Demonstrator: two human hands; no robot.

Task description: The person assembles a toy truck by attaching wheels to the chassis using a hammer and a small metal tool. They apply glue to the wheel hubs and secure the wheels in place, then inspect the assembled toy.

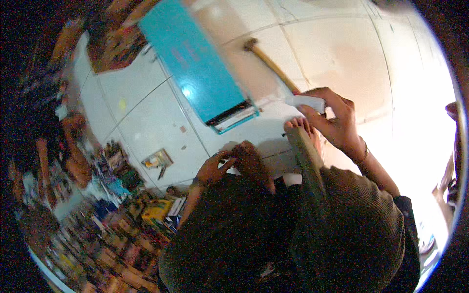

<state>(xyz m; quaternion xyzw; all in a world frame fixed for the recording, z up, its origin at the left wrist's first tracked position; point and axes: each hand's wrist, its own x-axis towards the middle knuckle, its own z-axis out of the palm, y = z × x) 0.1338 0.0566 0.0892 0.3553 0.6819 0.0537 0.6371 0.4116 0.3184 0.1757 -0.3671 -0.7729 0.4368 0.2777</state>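
Observation:
My right hand (pixel 337 117) is closed round a small white bottle (pixel 310 103), its narrow end toward the left. Just beyond it, a hammer (pixel 273 66) with a wooden handle lies on the tiles, the handle's end close to the bottle. My left hand (pixel 215 168) is beside my left foot (pixel 251 163), thumb and finger bent together; what they pinch, if anything, is too dark to make out. A flat greyish-brown strip (pixel 304 151) stands against my right foot (pixel 315 136), partly covering it.
A long teal box (pixel 195 73) lies ahead on the white tiled floor (pixel 141 112). A small card-like piece (pixel 157 160) with something yellow on it is at left. Piled, blurred goods (pixel 122 219) fill the lower left. Other people (pixel 73 141) sit at the far left.

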